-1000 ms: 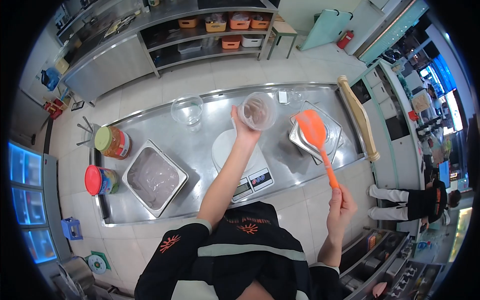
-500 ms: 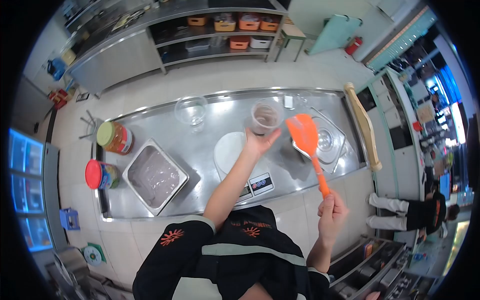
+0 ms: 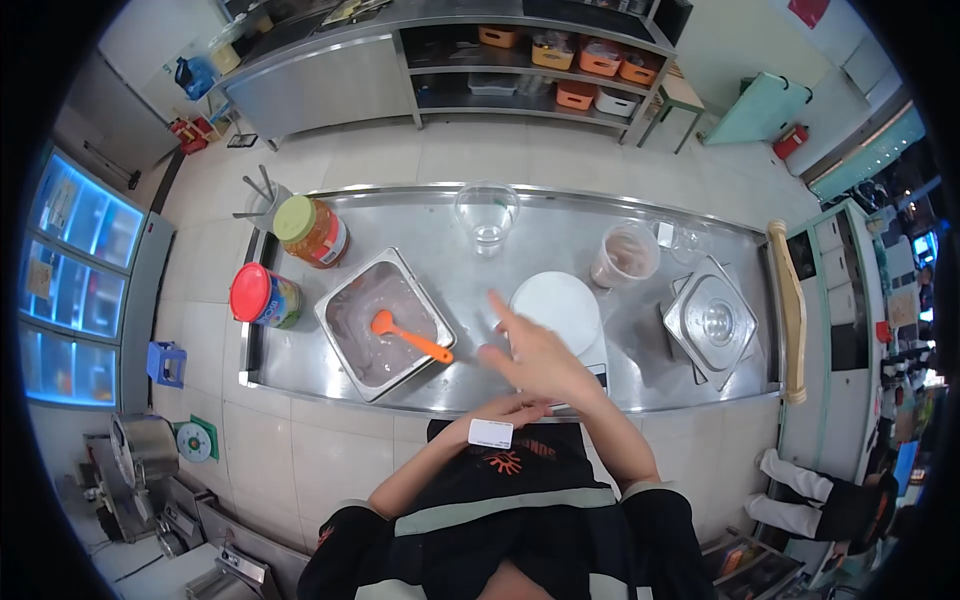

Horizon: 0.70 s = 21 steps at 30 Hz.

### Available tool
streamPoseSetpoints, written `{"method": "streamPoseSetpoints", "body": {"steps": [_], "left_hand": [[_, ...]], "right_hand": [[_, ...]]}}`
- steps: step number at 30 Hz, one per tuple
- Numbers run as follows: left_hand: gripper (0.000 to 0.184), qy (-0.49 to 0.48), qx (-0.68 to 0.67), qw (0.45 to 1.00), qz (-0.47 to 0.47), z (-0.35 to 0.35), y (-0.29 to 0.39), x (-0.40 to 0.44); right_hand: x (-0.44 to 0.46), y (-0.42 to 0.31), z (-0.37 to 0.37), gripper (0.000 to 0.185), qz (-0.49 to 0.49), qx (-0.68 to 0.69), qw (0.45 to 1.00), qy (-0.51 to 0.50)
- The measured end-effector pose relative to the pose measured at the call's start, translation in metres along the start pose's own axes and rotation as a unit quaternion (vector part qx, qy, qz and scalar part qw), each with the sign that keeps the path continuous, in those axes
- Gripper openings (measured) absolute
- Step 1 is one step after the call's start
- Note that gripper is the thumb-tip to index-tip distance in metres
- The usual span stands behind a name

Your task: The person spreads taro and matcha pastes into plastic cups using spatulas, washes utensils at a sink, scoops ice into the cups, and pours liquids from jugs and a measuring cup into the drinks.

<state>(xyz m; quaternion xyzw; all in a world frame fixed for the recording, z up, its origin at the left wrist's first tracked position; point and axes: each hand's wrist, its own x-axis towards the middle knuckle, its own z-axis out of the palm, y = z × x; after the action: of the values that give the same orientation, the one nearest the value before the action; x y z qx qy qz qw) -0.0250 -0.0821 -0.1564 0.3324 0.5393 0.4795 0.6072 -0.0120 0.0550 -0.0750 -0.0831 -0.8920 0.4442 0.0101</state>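
The silver pan (image 3: 410, 372) has an orange spatula (image 3: 408, 336) in it. Left of the pan are a red lid (image 3: 250, 292) and a light green lid (image 3: 293, 218). Right is a white scale (image 3: 556, 312).

Commercial food-preparation kitchen, judging by fittings. Centre: stainless-steel counter (image 3: 400, 222), bearing white-topped scale (image 3: 557, 305), steel pan (image 3: 343, 358) with orange spatula (image 3: 412, 338), yellow-lidded food jar (image 3: 320, 240), red-lidded tub (image 3: 265, 297). Upper centre: steel shelving unit (image 3: 455, 71), stocked with orange bins (image 3: 553, 50). Upper left: steel cabinet (image 3: 320, 85). Left edge: lit glass-door fridge (image 3: 85, 275). Lower left: large steel pot (image 3: 145, 447), green dial scale (image 3: 196, 442). Upper right: red fire extinguisher (image 3: 790, 141). Beneath all: pale tiled floor (image 3: 350, 155).
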Motion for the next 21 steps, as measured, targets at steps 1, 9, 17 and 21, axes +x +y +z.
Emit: {"method": "streamPoseSetpoints", "body": {"steps": [1, 9, 17, 21], "left_hand": [[0.04, 0.025, -0.029, 0.999, 0.024, 0.002, 0.015, 0.002], [0.065, 0.544, 0.013, 0.787, 0.291, -0.032, 0.086, 0.078], [0.097, 0.72, 0.08, 0.656, 0.211, -0.114, 0.054, 0.156], [0.1, 0.681, 0.017, 0.669, 0.299, -0.108, 0.068, 0.147]], "right_hand": [[-0.006, 0.008, -0.006, 0.042, -0.024, -0.04, 0.995, 0.083], [-0.14, 0.162, -0.128, 0.044, 0.205, -0.259, 0.755, 0.566], [-0.204, 0.214, -0.12, 0.021, 0.42, 0.144, 0.752, 0.488], [-0.216, 0.215, -0.123, 0.013, 0.334, 0.219, 0.711, 0.579]]}}
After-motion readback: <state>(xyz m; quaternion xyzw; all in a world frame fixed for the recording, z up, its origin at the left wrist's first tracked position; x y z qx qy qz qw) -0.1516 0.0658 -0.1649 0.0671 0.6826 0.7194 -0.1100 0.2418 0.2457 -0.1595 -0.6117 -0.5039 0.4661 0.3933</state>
